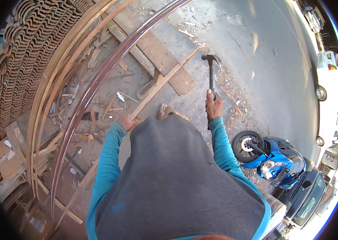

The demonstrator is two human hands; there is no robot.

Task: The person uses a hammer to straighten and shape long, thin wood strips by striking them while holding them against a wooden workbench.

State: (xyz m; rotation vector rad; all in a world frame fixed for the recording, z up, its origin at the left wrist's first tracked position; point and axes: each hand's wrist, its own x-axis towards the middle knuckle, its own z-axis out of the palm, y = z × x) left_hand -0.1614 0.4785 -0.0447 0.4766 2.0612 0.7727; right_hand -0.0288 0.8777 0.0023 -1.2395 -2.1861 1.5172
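My right hand [213, 106] is closed round the handle of a claw hammer [211, 74], whose dark head points away from me. In my left hand [127, 122] is the near end of a long wooden strip [164, 83]. That strip slants up and to the right, its pointed far end close to the hammer head. Beneath it lie a wide wooden plank [153, 48] and a short wood block [148, 89]. Whether the strip is fixed to the block, I cannot tell.
Stacked roof tiles [33, 52] stand at the left. Long curved wooden strips [53, 84] and glossy brown lengths [93, 86] arch beside them. Scrap wood and debris litter the ground. A blue motorcycle [271, 158] is at my right, with a dark car [307, 196] and a white vehicle [333, 96] beyond.
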